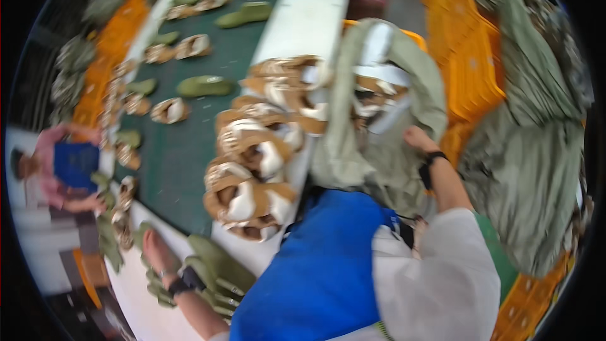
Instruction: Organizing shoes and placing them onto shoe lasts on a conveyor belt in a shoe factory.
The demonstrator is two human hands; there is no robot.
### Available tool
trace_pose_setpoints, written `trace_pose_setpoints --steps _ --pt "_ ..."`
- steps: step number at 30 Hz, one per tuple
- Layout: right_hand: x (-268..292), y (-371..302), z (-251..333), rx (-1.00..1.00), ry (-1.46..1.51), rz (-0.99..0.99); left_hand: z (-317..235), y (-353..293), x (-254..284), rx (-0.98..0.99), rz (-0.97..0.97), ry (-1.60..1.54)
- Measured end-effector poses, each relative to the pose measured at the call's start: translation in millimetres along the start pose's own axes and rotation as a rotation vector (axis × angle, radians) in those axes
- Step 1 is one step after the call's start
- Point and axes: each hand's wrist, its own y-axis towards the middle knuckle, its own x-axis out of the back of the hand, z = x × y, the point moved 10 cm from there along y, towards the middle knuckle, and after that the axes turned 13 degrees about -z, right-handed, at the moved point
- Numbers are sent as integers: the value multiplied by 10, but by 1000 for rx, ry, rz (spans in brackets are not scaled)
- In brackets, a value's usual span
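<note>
My left hand (159, 254) is low at the left, beside a cluster of green shoe lasts (218, 265) on the white table edge. Its fingers are blurred, and I cannot tell whether they grip a last. Over a grey-green cloth sack (344, 151) at the right, my right hand (419, 140) is closed. Whatever its fingers hold is hidden. Inside the sack lie tan and white shoe uppers (382, 88). A heap of tan shoe uppers with white linings (249, 151) sits between my two hands, along the belt's right side.
A dark green belt (183, 177) carries spaced green lasts and tan uppers away from me. Orange crates (464, 57) and draped grey-green cloth (517, 170) stand at the right. A co-worker in a blue apron (76, 164) handles pieces across the belt, at left.
</note>
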Motion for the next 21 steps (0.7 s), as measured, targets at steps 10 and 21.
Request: trace_pose_setpoints --steps 10,21 --pt "-1712 -121 566 -687 437 375 -1982 -2165 -1159 -809 56 729" --pt "-1438 -392 201 -767 455 244 -2189 -2725 -1604 -950 181 657"
